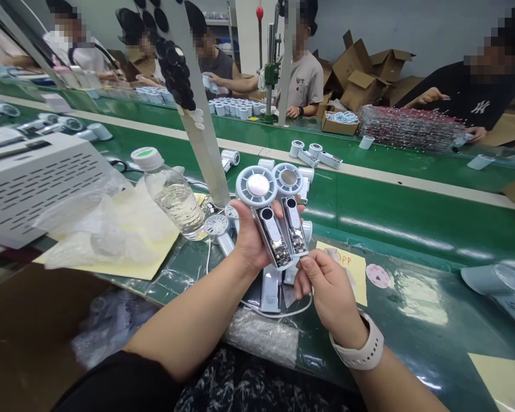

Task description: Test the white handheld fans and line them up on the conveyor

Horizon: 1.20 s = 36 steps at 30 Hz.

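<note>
Pale-blue handheld fans (274, 214), circuit boards exposed

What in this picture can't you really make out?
- Head view: whatever the right hand pinches near the white cable is hidden by the hand itself.
- Yellow note: writing partly covered by that hand, too small to read.
- Pale part at the right edge: cut off by the frame.
- Pieces below the two handheld fans in the left hand: partly hidden by both hands.

Bare forearms, a white smartwatch (363, 349) on the right wrist, dark patterned clothing.
</note>
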Each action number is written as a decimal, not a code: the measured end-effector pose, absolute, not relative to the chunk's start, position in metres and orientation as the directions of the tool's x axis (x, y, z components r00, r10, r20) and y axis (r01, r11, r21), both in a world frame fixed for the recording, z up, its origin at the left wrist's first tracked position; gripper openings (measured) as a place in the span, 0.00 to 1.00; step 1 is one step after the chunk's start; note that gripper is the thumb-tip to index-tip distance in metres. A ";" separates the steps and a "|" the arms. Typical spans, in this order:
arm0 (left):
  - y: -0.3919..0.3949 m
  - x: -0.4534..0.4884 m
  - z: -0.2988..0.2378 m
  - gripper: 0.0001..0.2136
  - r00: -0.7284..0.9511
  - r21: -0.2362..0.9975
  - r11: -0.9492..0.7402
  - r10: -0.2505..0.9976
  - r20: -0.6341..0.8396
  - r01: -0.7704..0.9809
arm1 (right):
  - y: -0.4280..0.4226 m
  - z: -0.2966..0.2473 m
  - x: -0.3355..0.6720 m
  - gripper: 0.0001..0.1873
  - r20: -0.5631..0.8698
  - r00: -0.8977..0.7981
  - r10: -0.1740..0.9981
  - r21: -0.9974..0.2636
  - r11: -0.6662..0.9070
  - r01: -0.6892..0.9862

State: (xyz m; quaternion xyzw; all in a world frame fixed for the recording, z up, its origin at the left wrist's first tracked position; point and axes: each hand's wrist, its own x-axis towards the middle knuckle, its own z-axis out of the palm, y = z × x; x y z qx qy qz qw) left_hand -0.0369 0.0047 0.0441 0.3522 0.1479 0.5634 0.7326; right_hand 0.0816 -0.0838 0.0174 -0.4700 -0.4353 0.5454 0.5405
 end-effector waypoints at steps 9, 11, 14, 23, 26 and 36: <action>0.000 -0.035 0.044 0.35 0.247 0.757 -0.030 0.936 0.250 -0.652 | -0.082 0.016 0.083 0.24 -0.037 -0.009 0.999 -0.969 -0.038 -0.244; 0.003 -0.038 0.044 0.34 0.233 0.728 -0.015 0.942 0.239 -0.685 | -0.081 0.019 0.090 0.22 0.090 -0.027 0.996 -0.994 0.088 -0.060; 0.004 -0.042 0.046 0.30 0.209 0.702 -0.016 0.950 0.233 -0.712 | -0.078 0.019 0.103 0.19 0.242 0.050 0.969 -0.952 0.227 0.206; 0.001 -0.036 0.023 0.24 0.531 0.906 0.028 0.818 0.222 -0.422 | -0.071 0.022 0.128 0.22 0.132 0.027 0.991 -0.975 0.135 -0.176; 0.008 -0.036 0.024 0.20 0.480 0.863 0.159 0.871 0.107 -0.479 | -0.070 0.029 0.133 0.25 0.132 0.141 0.981 -0.961 0.162 -0.223; -0.008 -0.036 0.041 0.23 0.646 0.784 0.318 0.751 0.134 -0.533 | -0.073 0.032 0.132 0.15 0.104 0.069 0.992 -0.963 0.118 -0.241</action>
